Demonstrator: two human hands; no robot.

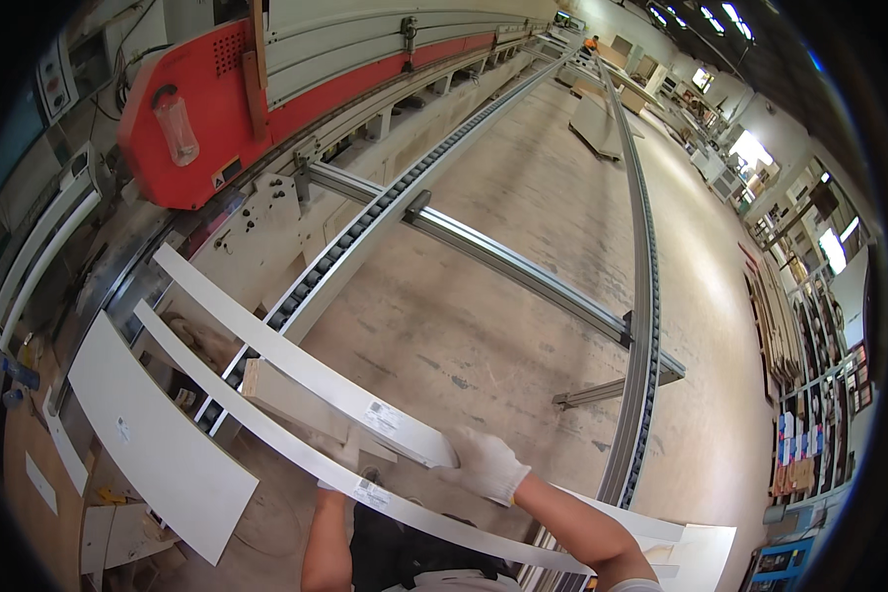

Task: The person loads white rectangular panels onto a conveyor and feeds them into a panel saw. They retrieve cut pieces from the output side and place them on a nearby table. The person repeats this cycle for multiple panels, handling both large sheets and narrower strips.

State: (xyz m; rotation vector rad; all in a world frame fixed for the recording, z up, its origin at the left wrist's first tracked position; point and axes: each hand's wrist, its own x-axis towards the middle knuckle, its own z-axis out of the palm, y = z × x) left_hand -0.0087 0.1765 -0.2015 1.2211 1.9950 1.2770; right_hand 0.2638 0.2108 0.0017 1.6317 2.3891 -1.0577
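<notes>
My right hand (483, 465), in a white work glove, is closed round the near end of a long white board strip (266, 340). That strip slants up to the left across the roller rail and carries a printed label. My left hand (341, 456), also gloved, is mostly hidden behind a second, narrower white strip (237, 404); its fingers cannot be made out. This narrower strip bends across below the first one and passes under my right forearm. A pale board piece (291, 395) with a bare wooden end lies between the two strips, close to my left hand.
A wider white panel (158, 444) lies at the left. Two roller rails (641, 296) run far ahead, joined by a metal crossbar (523, 259). A machine with a red housing (197, 109) stands at the upper left. More white boards (701, 553) are at the lower right; racks stand along the right.
</notes>
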